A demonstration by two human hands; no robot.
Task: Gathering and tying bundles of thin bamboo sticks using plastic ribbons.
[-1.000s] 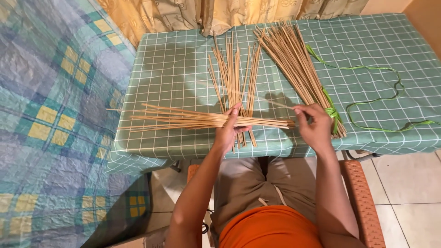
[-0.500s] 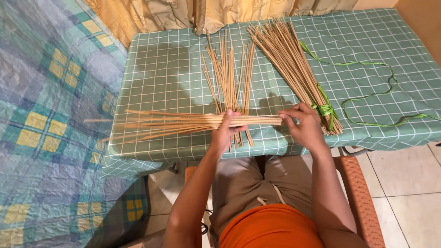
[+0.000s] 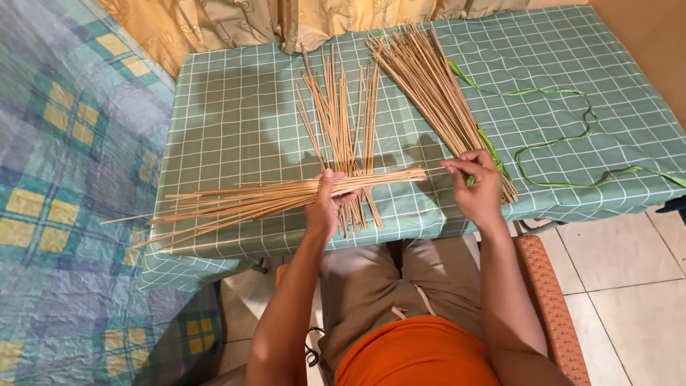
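Three groups of thin sticks lie on the desk (image 3: pixel 236 107): my left hand (image 3: pixel 325 207) has its fingers wrapped around a sideways bundle (image 3: pixel 271 200), steadying it across the loose upright sticks (image 3: pixel 343 121). Right of that bundle, my right hand (image 3: pixel 477 187) pinches one stick end, fingers narrow, beside the tied pile (image 3: pixel 436 93) and green ribbon (image 3: pixel 564 136). My palm hides the grip itself.
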